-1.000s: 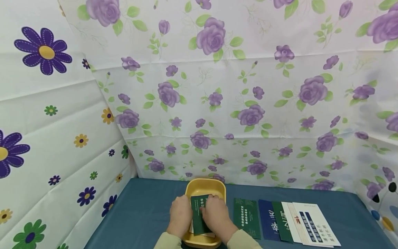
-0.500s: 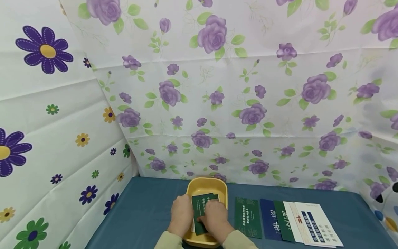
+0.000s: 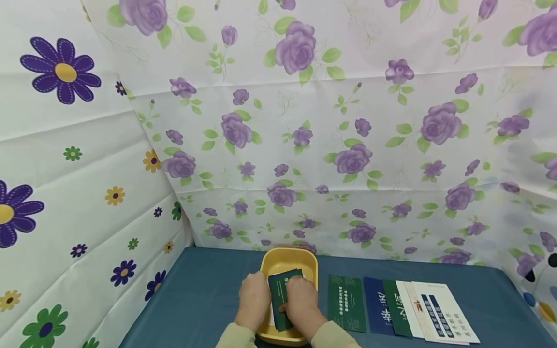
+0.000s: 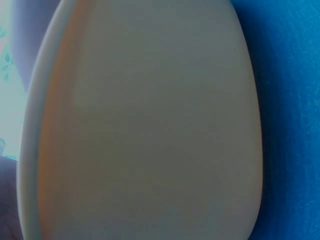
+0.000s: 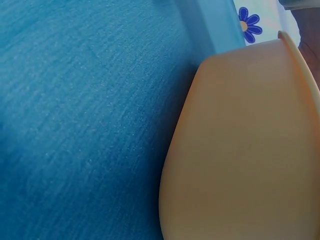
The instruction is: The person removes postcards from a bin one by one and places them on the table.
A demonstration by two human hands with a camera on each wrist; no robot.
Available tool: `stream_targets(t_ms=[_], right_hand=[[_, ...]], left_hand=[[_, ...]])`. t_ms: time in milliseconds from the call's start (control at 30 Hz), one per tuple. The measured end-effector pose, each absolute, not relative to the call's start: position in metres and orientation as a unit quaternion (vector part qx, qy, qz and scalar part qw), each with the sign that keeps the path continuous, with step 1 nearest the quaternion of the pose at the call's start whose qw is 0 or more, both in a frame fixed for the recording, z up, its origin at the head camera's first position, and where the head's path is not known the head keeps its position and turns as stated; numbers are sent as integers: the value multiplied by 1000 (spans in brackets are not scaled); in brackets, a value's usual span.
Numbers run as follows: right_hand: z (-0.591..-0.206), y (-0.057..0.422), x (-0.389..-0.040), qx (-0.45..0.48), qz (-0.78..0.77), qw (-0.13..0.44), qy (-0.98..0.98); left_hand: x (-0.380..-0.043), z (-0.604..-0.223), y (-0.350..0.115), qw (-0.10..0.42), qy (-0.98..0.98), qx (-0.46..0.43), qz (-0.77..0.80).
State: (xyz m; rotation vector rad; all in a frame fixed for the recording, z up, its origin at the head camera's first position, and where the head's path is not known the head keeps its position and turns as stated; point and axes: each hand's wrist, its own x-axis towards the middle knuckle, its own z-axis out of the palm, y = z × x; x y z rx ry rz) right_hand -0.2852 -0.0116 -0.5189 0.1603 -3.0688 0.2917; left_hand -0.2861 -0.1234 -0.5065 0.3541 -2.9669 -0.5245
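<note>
Green card [image 3: 277, 292] within the rim of a yellow tray [image 3: 287, 252]

From where I stand, the right hand [image 3: 301, 298] holds this card, its thumb lying across the printed face. The left hand [image 3: 254, 296] is close at the card's other edge, but its fingers are hidden, so I cannot tell whether it grips. The card is tilted, and a white edge shows from under it. On the blue surface [image 3: 209, 295], right of the tray, lies another green card [image 3: 346, 304]; next come a blue card [image 3: 376, 304], a third green card [image 3: 399, 314] and white sheets [image 3: 452, 290], overlapping like a fan.
</note>
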Motion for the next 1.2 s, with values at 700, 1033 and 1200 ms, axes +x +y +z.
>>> stream_targets(t_ms=[700, 1033, 1200], right_hand=[[-519, -7, -281, 73, 75, 131, -986], [-508, 4, -282, 89, 146, 103, -980], [-497, 13, -281, 96, 194, 72, -974]], left_hand=[[-285, -506, -123, 64, -976, 114, -175], [-286, -509, -123, 87, -976, 112, -166], [-285, -510, -123, 120, -974, 101, -162]])
